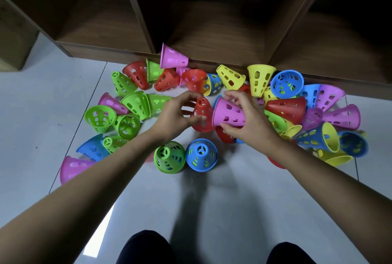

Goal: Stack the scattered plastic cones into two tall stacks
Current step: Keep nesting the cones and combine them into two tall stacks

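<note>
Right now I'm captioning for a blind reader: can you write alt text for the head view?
A person's left hand grips a red cone and the right hand a pink cone, close together, over a pale tiled floor strewn with perforated cones in five colours, before a dark wooden shelf.
</note>
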